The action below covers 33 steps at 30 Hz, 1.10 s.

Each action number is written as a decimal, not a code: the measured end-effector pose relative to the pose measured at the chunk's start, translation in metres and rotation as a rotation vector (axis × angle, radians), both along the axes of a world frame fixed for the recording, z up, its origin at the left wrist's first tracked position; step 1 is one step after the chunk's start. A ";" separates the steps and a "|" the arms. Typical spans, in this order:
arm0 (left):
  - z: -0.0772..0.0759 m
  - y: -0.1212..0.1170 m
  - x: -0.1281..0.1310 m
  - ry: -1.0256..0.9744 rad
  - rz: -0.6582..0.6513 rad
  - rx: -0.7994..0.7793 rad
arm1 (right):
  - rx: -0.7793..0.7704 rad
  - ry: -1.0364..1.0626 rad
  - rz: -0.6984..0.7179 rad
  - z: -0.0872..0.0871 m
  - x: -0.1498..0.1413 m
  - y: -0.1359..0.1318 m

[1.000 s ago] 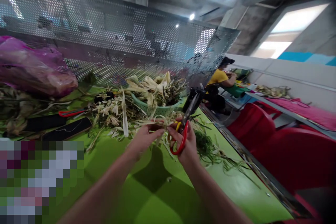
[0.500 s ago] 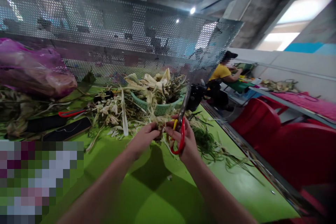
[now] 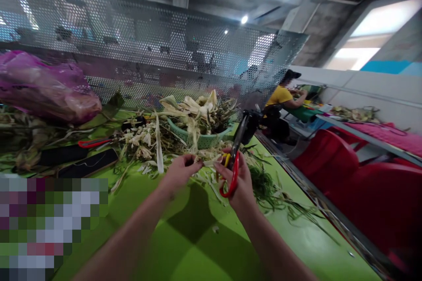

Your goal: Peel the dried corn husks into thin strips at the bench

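My right hand [image 3: 239, 182] is closed on red-handled scissors [image 3: 234, 158], blades pointing up and away. Its fingertips also pinch a thin pale plant strip [image 3: 207, 163]. My left hand [image 3: 180, 171] pinches the other end of that strip, fingers pressed together. Both hands hover over the green table [image 3: 194, 246], just in front of a heap of pale husks and stems [image 3: 148, 138]. Behind the heap stands a teal basket [image 3: 201, 139] piled with trimmings.
A second pair of red scissors [image 3: 94, 142] and two dark phones [image 3: 87, 162] lie at the left. A purple plastic bag [image 3: 42, 88] sits far left. A perforated metal screen [image 3: 148, 57] backs the table. Red chairs [image 3: 362, 184] and another seated worker [image 3: 280, 101] are at the right.
My hands have drawn slightly apart, stretching the pale strip between them. The scissors tilted a little to the right. The view shifted slightly.
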<state>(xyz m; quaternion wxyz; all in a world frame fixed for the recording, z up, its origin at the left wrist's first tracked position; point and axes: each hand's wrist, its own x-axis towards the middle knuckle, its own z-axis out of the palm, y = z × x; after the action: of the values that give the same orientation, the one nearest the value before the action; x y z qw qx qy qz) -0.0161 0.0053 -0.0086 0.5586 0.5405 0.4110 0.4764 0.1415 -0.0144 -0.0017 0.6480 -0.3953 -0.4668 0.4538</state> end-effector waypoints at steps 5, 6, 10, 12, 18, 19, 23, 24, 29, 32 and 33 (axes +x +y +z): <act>0.009 0.007 -0.018 -0.098 0.108 -0.021 | -0.104 -0.198 0.097 0.018 0.010 -0.002; 0.011 0.008 -0.022 -0.119 0.125 -0.023 | -0.103 -0.257 0.118 0.023 0.013 -0.004; 0.016 0.010 -0.034 -0.188 0.154 -0.036 | -0.113 -0.533 0.237 0.037 0.031 -0.014; 0.018 0.010 -0.037 -0.220 0.155 -0.031 | -0.108 -0.669 0.302 0.039 0.044 -0.018; 0.020 0.008 -0.039 -0.297 0.098 -0.055 | -0.109 -0.980 0.466 0.033 0.065 -0.018; 0.019 0.008 -0.039 -0.300 0.079 -0.055 | -0.111 -0.986 0.457 0.032 0.065 -0.018; 0.017 0.008 -0.037 -0.283 0.016 -0.029 | -0.113 -1.022 0.432 0.035 0.057 -0.015; 0.017 0.008 -0.037 -0.278 0.005 -0.021 | -0.114 -1.027 0.434 0.036 0.055 -0.014; 0.020 0.005 -0.037 -0.244 -0.039 0.010 | -0.110 -0.993 0.434 0.038 0.049 -0.012; 0.022 0.003 -0.037 -0.215 -0.058 0.026 | -0.147 -0.971 0.432 0.039 0.047 -0.013; 0.022 0.003 -0.037 -0.208 -0.064 0.031 | -0.157 -0.967 0.431 0.039 0.046 -0.014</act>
<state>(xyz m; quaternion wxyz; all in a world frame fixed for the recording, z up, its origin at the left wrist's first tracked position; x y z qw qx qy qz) -0.0534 0.0083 0.0139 0.6049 0.5094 0.3259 0.5182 0.1879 -0.0284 0.0378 0.2195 -0.5020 -0.7473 0.3761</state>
